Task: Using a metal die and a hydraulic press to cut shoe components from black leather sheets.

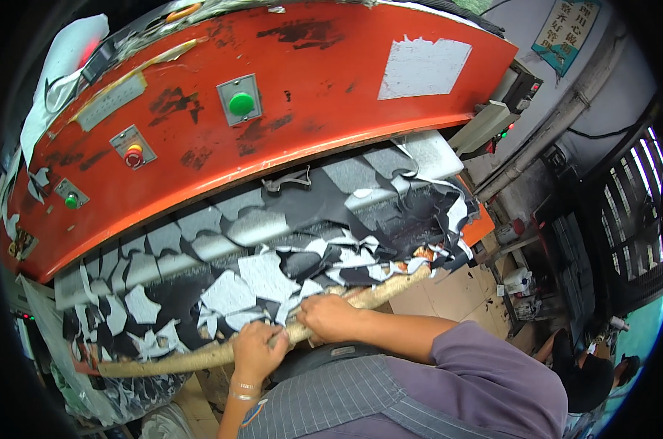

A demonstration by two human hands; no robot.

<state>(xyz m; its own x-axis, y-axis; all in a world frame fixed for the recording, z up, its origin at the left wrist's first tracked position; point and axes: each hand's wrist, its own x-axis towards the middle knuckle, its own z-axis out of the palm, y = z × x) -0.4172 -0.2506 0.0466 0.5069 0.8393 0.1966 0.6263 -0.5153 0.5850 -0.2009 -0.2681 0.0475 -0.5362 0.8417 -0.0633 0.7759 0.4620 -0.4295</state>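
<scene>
Tan bar (170,363) runs along the machine's front edge, right in front of me. My left hand (258,350) and right hand (329,317) are both curled at it, near each other; can't tell what, if anything, they pinch. Grey-white scraps (265,274) lie just beyond. Orange panel (324,88) above: torn white label (423,69), pale strip label (112,102) too small to read, green button (240,104). Wall banner (567,33) carries large printed characters.
</scene>
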